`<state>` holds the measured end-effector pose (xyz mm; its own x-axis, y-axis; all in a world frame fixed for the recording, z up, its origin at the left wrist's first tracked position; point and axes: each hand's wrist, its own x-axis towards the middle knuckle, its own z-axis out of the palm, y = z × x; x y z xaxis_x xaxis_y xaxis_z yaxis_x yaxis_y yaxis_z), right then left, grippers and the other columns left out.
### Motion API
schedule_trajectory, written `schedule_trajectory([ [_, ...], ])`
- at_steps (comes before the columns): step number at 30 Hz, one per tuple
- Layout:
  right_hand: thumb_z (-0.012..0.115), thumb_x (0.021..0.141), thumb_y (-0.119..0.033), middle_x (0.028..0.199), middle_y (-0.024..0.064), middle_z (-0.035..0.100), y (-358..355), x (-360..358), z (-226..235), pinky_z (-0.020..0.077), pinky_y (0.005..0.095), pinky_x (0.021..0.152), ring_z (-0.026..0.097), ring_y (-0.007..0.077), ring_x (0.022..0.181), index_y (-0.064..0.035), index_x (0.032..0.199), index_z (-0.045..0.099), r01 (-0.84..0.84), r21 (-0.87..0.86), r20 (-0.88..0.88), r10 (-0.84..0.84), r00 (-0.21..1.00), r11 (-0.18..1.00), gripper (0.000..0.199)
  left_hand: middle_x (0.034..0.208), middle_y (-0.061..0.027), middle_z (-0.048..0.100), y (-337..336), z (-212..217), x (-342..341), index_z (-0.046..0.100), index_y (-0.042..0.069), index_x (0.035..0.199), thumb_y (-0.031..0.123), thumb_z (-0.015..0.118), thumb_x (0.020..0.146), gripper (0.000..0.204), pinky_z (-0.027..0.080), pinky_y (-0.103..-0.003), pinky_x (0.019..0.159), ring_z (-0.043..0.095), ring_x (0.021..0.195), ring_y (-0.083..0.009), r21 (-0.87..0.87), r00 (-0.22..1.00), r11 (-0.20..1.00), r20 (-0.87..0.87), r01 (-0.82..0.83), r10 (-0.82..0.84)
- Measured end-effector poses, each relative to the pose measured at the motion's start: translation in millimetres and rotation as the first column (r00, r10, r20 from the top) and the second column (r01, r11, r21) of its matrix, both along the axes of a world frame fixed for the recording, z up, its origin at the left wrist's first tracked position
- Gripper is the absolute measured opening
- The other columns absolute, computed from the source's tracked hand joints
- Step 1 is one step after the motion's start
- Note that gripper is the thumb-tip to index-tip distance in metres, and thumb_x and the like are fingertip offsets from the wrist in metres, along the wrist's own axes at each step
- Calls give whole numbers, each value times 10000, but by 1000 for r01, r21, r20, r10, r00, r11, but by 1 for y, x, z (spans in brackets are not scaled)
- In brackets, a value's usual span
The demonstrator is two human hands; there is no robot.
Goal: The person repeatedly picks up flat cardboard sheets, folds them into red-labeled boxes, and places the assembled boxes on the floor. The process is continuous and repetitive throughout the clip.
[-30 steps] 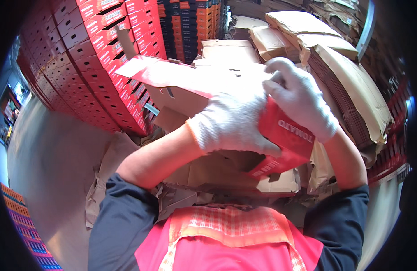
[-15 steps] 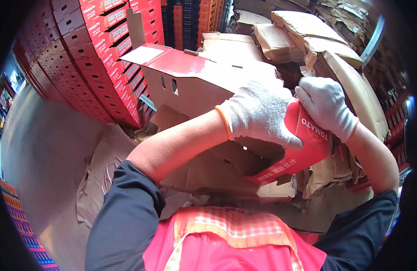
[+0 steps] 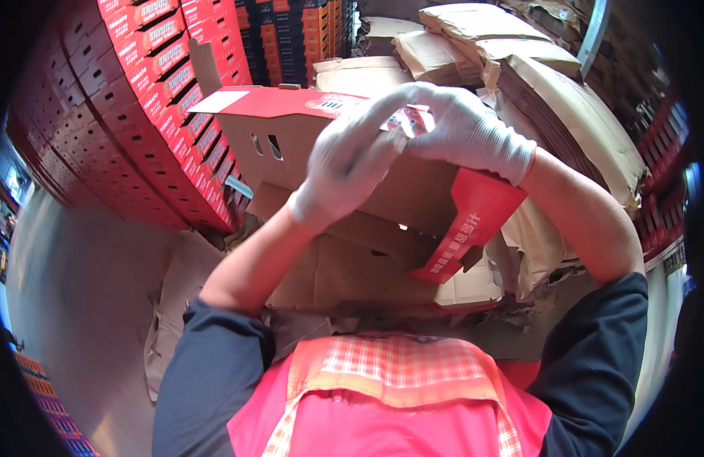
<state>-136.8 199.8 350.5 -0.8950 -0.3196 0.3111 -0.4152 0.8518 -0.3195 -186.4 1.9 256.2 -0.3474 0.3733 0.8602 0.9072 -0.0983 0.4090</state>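
In front of me stands a partly folded cardboard box (image 3: 249,164), red and printed outside, plain brown inside. Its red end panel (image 3: 474,221) stands at the right. My left hand (image 3: 348,164), in a white knitted glove, is closed on the top edge of the far wall. From the right, my right hand (image 3: 470,129), gloved alike, bends over the same edge with its fingers curled. The fingertips of both hands nearly meet there, and a scrap of red-and-white printed surface shows between them. The gloves hide the edge itself.
Tall stacks of red cartons (image 3: 150,84) rise at the left, with orange and dark crates (image 3: 291,38) behind. Paper-wrapped bundles (image 3: 565,107) are piled at the far right. Brown paper (image 3: 173,278) lies on the floor (image 3: 85,305) beside the box.
Both hands have moved left and away from me, from the right end panel to the far wall's top edge. The end panel now tilts differently, and my view has shifted slightly right.
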Motion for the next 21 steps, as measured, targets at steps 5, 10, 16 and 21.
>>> schedule_trajectory([
  [5, 738, 793, -213, 1211, 159, 672, 111, -12, -11, 532, 309, 883, 688, 202, 950, 9, 1316, 579, 176, -402, 167, -117, 979, 899, 590, 1568, -303, 276, -84, -52, 72, 162, 63, 1593, 761, 778, 589, 1369, 218, -592, 1160, 307, 1431, -504, -400, 995, 913, -89, -81, 50],
  [10, 611, 926, -249, 828, 54, 638, 147, 19, -129, 481, 291, 719, 612, 159, 807, -88, 923, 683, 442, -833, 478, 31, 878, 332, 175, 1554, -291, 267, -92, -41, 93, 224, 54, 1552, 534, 854, 641, 1208, 261, -564, 1143, 304, 1421, -482, -280, 938, 904, -224, -323, 266],
  [16, 536, 1008, -288, 1269, 135, 630, 106, 43, -236, 473, 414, 1041, 604, 293, 1167, -64, 1444, 464, 183, -964, 234, 293, 927, 191, 496, 1243, -279, 576, 35, 13, 84, 564, -58, 1284, 415, 805, 717, 777, 473, -488, 997, 578, 1098, -461, -280, 940, 940, -327, -194, 96],
  [21, 429, 1069, -366, 1160, 108, 654, 143, 34, -117, 491, 377, 1016, 629, 200, 1097, 1, 1401, 442, -4, -922, -83, -188, 979, 386, 495, 1234, -264, 592, 95, 1, 70, 501, -48, 1366, 432, 851, 631, 944, 498, -493, 950, 592, 1069, -456, 41, 949, 981, -252, -188, 192],
])
